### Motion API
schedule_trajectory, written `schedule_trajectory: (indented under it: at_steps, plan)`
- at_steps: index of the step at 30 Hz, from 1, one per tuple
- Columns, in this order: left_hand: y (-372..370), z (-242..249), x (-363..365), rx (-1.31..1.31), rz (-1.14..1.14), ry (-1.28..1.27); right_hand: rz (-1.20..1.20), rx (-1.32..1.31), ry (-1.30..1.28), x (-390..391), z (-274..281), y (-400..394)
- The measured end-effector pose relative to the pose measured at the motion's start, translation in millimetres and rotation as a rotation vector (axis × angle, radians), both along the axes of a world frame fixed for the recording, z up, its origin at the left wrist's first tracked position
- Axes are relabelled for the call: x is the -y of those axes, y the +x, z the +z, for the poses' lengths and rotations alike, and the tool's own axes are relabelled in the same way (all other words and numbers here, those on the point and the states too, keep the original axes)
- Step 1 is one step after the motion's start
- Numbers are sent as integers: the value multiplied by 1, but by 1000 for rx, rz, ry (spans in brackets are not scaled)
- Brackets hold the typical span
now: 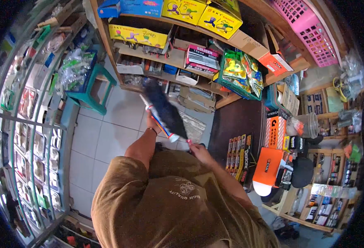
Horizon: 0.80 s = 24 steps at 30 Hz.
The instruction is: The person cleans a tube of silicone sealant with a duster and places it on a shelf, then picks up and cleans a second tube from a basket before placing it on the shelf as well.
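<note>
My left hand (151,120) is closed around a long white tube (161,124) with blue and orange stripes and a pale round end. In my right hand (200,153) is the pinkish-red handle of a dark duster (165,108). The duster's dark, soft-looking head lies along the tube, partly over it, and points away from me toward the low shelves. Its far end is blurred. Both things are held up in front of my body, above the tiled floor. Part of the tube and most of the fingers of my left hand are hidden.
Ahead stands a wooden shelf (165,56) with yellow boxes (138,36) and a green basket (240,89). To the left are a green stool (93,97) with plastic bags and a glass display case (35,124). A dark counter (240,118) with orange boxes (268,165) stands at right.
</note>
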<state>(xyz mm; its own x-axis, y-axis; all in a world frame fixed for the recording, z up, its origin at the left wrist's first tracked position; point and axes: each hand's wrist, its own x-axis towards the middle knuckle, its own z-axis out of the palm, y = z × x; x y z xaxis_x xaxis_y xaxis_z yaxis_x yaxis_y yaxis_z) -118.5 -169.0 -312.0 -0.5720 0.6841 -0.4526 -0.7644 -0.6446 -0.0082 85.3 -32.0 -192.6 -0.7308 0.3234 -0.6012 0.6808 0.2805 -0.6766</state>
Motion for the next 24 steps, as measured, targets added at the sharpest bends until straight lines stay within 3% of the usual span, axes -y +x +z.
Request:
schedule_trajectory:
  at_steps: [2,3,6,7,11,13,16,18,20,21,24]
  plan:
    - [9,-48,1,39,140,-18,221,-17,277,-1,3,4]
    - [18,-34,3,-4,139,-161,257,-3,282,-3,-3,4]
    - [28,-29,9,112,103,-176,294,13,204,-4,0,0]
    - [30,9,10,173,162,-282,373,80,250,-8,-4,1]
    - [3,-6,10,84,269,-209,532,79,408,-8,27,-2]
    - [-13,-13,12,22,318,-180,349,14,448,-2,27,1]
    - [-42,10,25,-20,267,-25,349,-2,505,1,39,-2]
    - [-61,14,27,-152,368,-26,435,-3,573,-3,39,-5]
    - [-69,17,25,-276,465,-21,326,-75,568,-6,39,-9]
    - [-71,45,30,-110,318,51,309,-97,568,-5,39,-13]
    - [-84,24,32,-102,264,67,329,-63,618,-1,36,-23]
